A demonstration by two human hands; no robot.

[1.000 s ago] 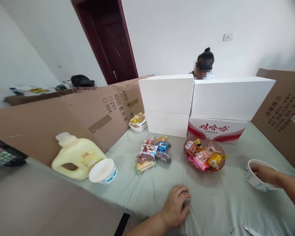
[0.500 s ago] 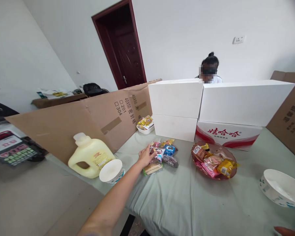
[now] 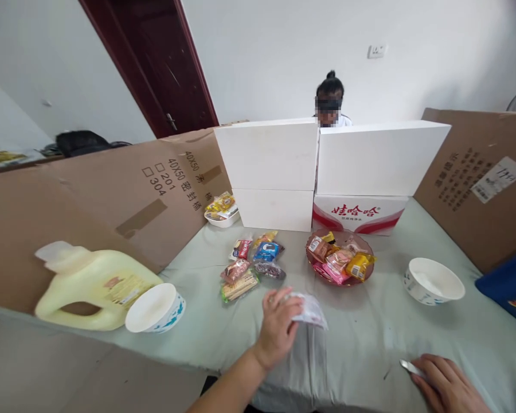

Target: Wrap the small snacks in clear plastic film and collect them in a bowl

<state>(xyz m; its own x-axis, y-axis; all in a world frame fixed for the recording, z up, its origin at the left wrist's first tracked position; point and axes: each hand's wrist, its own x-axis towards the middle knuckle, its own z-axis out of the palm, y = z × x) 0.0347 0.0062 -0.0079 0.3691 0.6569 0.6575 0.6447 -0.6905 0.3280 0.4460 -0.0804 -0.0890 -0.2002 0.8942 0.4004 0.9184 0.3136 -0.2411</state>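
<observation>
My left hand (image 3: 277,327) holds a small snack packet (image 3: 310,310) just above the pale green tablecloth (image 3: 361,338), in front of a pile of wrapped snacks (image 3: 249,267). My right hand (image 3: 449,385) rests at the near right edge, its fingers on a thin silvery tool (image 3: 413,368) that lies flat on the cloth; whether it grips it is unclear. A reddish glass dish (image 3: 339,264) full of wrapped snacks stands beyond the left hand.
A yellow jug (image 3: 90,284) and a paper bowl (image 3: 155,308) stand at the left. Another paper bowl (image 3: 432,281) stands at the right. White boxes (image 3: 331,166) and cardboard sheets (image 3: 112,195) wall the table. A person (image 3: 329,103) sits behind the boxes.
My left hand drew back from the snack pile with one packet in it. My right hand came to rest on the thin tool at the near right. The view swung left.
</observation>
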